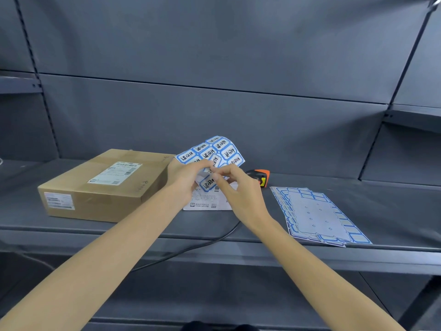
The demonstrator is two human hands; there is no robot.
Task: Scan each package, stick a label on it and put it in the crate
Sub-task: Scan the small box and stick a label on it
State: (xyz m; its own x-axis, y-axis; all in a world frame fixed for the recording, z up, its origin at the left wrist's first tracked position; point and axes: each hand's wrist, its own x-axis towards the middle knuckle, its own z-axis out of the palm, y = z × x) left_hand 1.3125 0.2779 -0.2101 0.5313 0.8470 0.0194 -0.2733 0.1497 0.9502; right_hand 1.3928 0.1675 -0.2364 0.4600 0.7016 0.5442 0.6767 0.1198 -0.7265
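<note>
The label sheet (211, 151) above the hands (210, 182) bears handwritten "退回件" in blue-bordered stickers (some upside down). Print on the box (105, 185) left of them is too small to read.

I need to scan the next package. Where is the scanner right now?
The scanner lies on the shelf right of centre in the head view, behind the right hand and left of the used label sheets.
</note>
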